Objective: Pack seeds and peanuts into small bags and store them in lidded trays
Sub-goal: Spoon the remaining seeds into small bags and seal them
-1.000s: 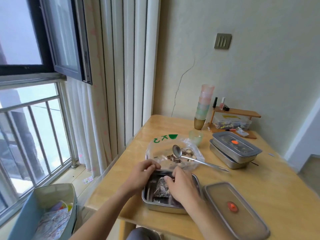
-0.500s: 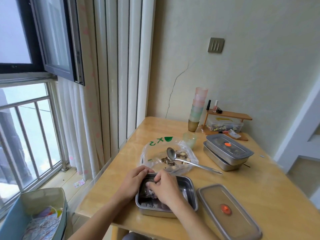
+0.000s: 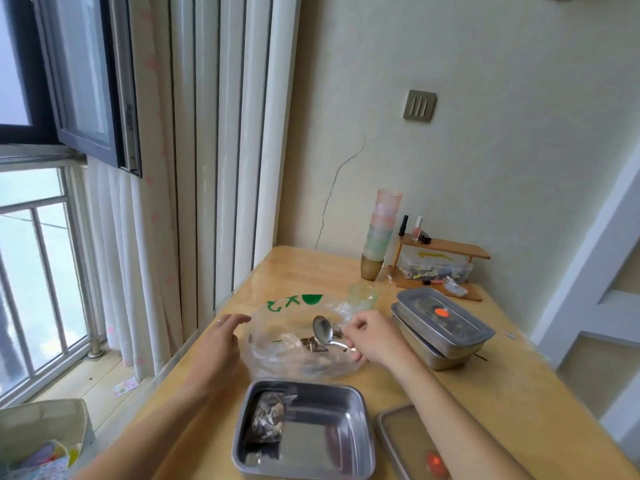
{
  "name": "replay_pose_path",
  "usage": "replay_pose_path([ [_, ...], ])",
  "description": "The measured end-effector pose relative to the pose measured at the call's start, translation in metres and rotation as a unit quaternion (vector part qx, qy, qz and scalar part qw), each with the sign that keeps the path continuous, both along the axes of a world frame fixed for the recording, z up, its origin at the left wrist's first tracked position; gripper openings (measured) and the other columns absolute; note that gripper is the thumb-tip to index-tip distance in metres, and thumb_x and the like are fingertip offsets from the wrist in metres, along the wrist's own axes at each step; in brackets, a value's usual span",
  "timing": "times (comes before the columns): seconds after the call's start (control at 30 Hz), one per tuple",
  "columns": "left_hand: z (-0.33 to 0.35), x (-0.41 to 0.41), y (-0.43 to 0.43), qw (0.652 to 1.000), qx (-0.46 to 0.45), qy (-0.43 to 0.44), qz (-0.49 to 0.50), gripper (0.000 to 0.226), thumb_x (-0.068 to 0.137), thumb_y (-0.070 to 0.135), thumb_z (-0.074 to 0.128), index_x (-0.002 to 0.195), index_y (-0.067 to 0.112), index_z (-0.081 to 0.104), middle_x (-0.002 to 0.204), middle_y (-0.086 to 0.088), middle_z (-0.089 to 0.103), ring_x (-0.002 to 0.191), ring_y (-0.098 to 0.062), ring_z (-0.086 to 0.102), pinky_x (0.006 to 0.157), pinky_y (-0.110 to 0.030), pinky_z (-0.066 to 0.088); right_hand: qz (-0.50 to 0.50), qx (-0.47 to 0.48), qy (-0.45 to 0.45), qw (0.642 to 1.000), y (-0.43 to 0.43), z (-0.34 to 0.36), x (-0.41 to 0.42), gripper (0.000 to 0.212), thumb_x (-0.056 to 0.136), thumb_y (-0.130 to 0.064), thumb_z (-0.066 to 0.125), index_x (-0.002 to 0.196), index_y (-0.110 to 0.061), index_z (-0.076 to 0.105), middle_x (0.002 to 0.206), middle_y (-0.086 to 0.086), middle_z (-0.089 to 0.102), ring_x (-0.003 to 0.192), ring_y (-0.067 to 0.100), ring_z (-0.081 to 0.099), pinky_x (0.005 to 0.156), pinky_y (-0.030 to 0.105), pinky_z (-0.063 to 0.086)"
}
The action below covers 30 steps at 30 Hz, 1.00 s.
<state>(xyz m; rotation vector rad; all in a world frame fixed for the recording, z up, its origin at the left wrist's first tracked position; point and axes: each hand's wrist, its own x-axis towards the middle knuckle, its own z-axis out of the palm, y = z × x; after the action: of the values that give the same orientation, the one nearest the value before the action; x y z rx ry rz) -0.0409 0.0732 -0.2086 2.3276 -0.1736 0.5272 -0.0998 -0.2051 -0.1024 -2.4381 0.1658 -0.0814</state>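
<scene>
A square steel tray (image 3: pixel 313 445), round-cornered and dull-polished, sits at the near edge of the pale wooden table (image 3: pixel 502 393). A small clear bag (image 3: pixel 268 420) packed with striped seeds lies along its nine o'clock wall; the remaining floor is bare metal. At three o'clock of the tray, just beside it, lies a translucent lid (image 3: pixel 403 441) with an orange-red spot, partly under the right forearm.

At twelve o'clock of the tray a crumpled, glossy plastic bag (image 3: pixel 277 327) with green print is spread open, holding loose seeds (image 3: pixel 313 342). The right hand (image 3: pixel 374 337) pinches the thin handle of a metal spoon (image 3: pixel 323 329), whose bowl stands over the seeds. The left hand (image 3: pixel 218 341), fingers straight and relaxed, hovers at the bag's nine o'clock edge, holding nothing.

At two o'clock, two steel lidded trays (image 3: pixel 446 327) are stacked slightly askew. Bare wood lies between them and the lid. The table's nine o'clock edge runs close to the curtain (image 3: pixel 221 168).
</scene>
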Motion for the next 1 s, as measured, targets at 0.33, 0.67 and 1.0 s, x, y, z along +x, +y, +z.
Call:
replay_pose_path([
  [0.33,-0.029,0.054,-0.007,0.945,0.276,0.169,-0.040,0.142,0.043,0.095,-0.035,0.160,0.017,-0.014,0.172,0.000,-0.008,0.159,-0.020,-0.012,0.127,-0.051,-0.005,-0.046,-0.125,-0.110,0.985,-0.070,-0.011,0.128,0.022,0.095,-0.005,0.060,0.082,-0.015,0.075,0.091,-0.001,0.074,0.090,0.018,0.067,0.085,0.033,0.055],
  [0.67,-0.033,0.054,-0.009,0.930,0.329,0.164,-0.030,0.103,0.072,0.077,-0.016,0.162,0.027,-0.013,0.172,-0.001,-0.013,0.158,-0.021,-0.015,0.127,-0.051,-0.006,-0.091,-0.291,0.102,0.947,-0.056,-0.014,0.198,0.050,0.096,-0.021,0.070,0.140,-0.001,0.056,0.152,0.021,0.047,0.137,0.035,0.052,0.103,0.038,0.049],
  [1.0,-0.030,0.052,-0.009,0.935,0.318,0.155,-0.029,0.105,0.071,0.078,-0.015,0.164,0.031,-0.004,0.173,-0.001,-0.005,0.159,-0.021,-0.009,0.127,-0.050,-0.003,-0.137,-0.275,0.068,0.949,-0.050,-0.012,0.200,0.035,0.095,-0.010,0.067,0.129,-0.002,0.063,0.141,0.016,0.055,0.120,0.035,0.062,0.084,0.038,0.051],
])
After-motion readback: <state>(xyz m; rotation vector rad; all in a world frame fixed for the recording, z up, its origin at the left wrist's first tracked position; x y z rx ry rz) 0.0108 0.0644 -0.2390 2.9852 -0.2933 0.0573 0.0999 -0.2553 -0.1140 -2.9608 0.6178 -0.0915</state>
